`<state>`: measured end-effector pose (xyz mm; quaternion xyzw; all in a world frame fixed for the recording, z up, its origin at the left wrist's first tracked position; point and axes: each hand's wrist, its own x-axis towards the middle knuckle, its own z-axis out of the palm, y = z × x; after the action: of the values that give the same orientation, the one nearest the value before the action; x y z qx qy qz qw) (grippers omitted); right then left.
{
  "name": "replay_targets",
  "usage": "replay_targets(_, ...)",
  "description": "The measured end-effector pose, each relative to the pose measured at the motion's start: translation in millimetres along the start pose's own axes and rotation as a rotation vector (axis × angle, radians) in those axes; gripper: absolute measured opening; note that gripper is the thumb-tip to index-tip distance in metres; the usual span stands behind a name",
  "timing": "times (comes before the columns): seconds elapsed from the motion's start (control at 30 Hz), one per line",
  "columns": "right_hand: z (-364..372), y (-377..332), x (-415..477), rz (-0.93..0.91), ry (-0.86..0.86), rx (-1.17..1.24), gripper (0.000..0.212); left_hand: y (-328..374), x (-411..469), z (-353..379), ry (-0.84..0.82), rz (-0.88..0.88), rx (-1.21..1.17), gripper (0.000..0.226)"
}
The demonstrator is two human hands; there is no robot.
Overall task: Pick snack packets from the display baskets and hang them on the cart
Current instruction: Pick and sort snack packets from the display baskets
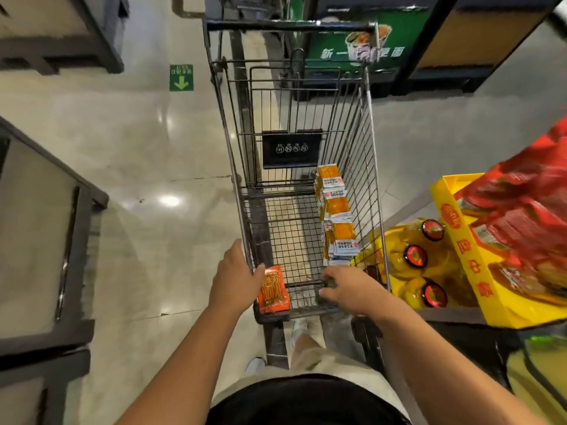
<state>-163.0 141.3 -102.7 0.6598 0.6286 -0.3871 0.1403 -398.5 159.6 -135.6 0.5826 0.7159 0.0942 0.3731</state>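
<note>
The person stands at 6 o'clock, and the cart runs away from them toward 12 o'clock. The left hand grips an orange packet by its top edge, right at the cart's near left corner, at about 7 o'clock. The fingers of the right hand are curled round the near bar at about 5 o'clock. A row of packets already hangs along the inside of the cart's right wall, so the job looks partly done.

The step now seems to be hanging the orange packet on the near wires. To do it well, the right hand should hold the cart still. The left hand should lift the packet's top over a wire, let it catch, and then let go slowly to see that it stays.

At 3 o'clock a yellow box holds red packets. The box has big red writing, but it is too blurry to read. Bottles with dark caps stand beside it.

A green banner at 12 o'clock shows a bowl of food and the signs "新一" and "面". A green floor sign at 11 o'clock has a white arrow, and its words are too small to read. The round marks on a black card inside the cart are too small too.
</note>
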Motion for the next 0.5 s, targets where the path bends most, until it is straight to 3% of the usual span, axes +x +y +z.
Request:
replay_targets(0.17,-13,21,65,-0.002,-0.217,-0.014,0.038,9,47,13,0.037,-0.159,-0.058,0.084)
replay_targets(0.3,-12,42,121,0.057,-0.324,0.146,0.046,9,91,39,0.055,-0.242,-0.125,0.081)
replay_targets(0.43,8,55,179,0.075,-0.372,0.228,0.040,4,120,68,0.093,-0.364,-0.249,0.069)
replay_targets(0.5,26,59,201,0.086,-0.404,0.244,0.031,-2,123,82,0.177,-0.389,-0.209,0.051)
